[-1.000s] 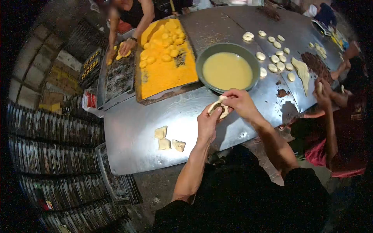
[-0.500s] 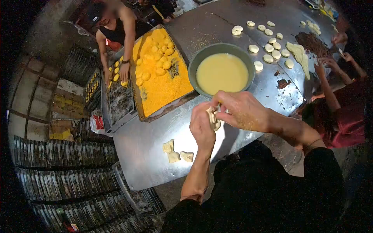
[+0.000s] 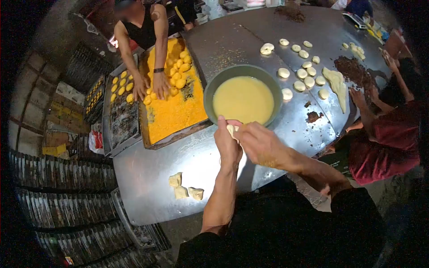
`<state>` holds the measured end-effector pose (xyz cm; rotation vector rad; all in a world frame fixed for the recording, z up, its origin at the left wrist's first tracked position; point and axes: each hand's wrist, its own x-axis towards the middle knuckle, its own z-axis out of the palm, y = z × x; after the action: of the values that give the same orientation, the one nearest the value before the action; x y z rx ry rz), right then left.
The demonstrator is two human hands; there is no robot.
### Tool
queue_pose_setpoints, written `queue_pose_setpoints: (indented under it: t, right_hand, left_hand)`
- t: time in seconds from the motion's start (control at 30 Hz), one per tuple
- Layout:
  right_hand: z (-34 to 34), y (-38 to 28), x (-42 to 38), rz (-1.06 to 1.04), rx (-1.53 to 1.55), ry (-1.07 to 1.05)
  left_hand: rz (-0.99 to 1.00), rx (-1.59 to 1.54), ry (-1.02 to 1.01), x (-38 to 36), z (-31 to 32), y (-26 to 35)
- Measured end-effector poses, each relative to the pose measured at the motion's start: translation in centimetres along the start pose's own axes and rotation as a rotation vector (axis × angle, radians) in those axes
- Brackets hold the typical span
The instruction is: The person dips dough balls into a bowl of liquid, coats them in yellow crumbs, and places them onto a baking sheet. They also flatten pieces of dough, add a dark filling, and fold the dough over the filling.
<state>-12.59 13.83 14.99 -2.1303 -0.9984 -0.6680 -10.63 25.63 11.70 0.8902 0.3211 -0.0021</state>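
Note:
A small piece of pale dough (image 3: 232,130) is held between my two hands, just in front of the bowl's near rim. My left hand (image 3: 227,144) wraps around it from the left with the thumb up. The fingers of my right hand (image 3: 260,144) pinch its right side, and part of the dough is hidden behind them. Right beyond my hands stands a green-grey bowl (image 3: 208,96) of pale yellow liquid. Three flattened dough pieces (image 3: 181,192) lie close together on the metal table (image 3: 143,187), left of my left forearm.
A tray of orange crumbs (image 3: 178,127) with coated balls stands left of the bowl, a co-worker's hands in it. Beside it is a dark tray (image 3: 123,118). Several round dough pieces (image 3: 309,81), a dough strip (image 3: 336,85) and brown filling (image 3: 353,71) lie at right, near other people's hands.
The view has shifted somewhat. My right-hand fingers have changed position on the dough, still in both hands. The co-worker's hands have moved from the dark tray into the orange crumbs.

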Motion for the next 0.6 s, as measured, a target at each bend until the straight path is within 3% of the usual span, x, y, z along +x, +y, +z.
queue_pose_setpoints:
  t: [0.03,0.07,0.13,0.17,0.2,0.3,0.4,0.47,0.57,0.6]
  right_hand:
    - [-0.5,-1.1,-0.2,0.05,-0.046,-0.028]
    - [-0.9,-0.6,-0.6,0.051,-0.063,-0.037]
    - [-1.6,1.0,-1.1,0.043,-0.183,-0.091]
    - [-2.1,1.5,-0.9,0.188,-0.062,-0.019]
    - [-2.8,1.4,-0.9,0.182,-0.08,-0.011]
    - [-5.2,-0.8,-0.2,0.686,0.218,-0.084]
    - [-5.6,-1.3,-1.0,0.627,0.238,0.044]
    - [-4.9,-1.0,-3.0,0.74,0.369,0.039]
    - [-5.2,-3.4,-5.6,0.376,-0.199,0.139]
    - [-5.8,-4.6,-6.3,0.402,-0.229,0.151]
  left_hand:
    - [-0.006,0.192,-0.041,-0.2,0.0,0.4]
    - [-0.012,0.178,-0.053,-0.7,0.7,0.1]
    - [-0.071,-0.027,-0.082,-1.9,2.2,-0.1]
    - [-0.071,-0.106,-0.19,-2.4,2.1,0.0]
    - [-0.068,-0.111,-0.21,-2.9,2.3,0.3]
    - [0.05,0.158,-0.334,-3.4,1.8,0.1]
    - [0.1,0.299,-0.43,-3.7,1.9,-0.9]
    - [0.072,0.336,-0.443,-4.7,3.4,-0.9]
    - [-0.087,0.345,-0.41,-4.9,4.4,-2.9]
    - [-0.11,0.348,-0.445,-5.1,5.0,-3.9]
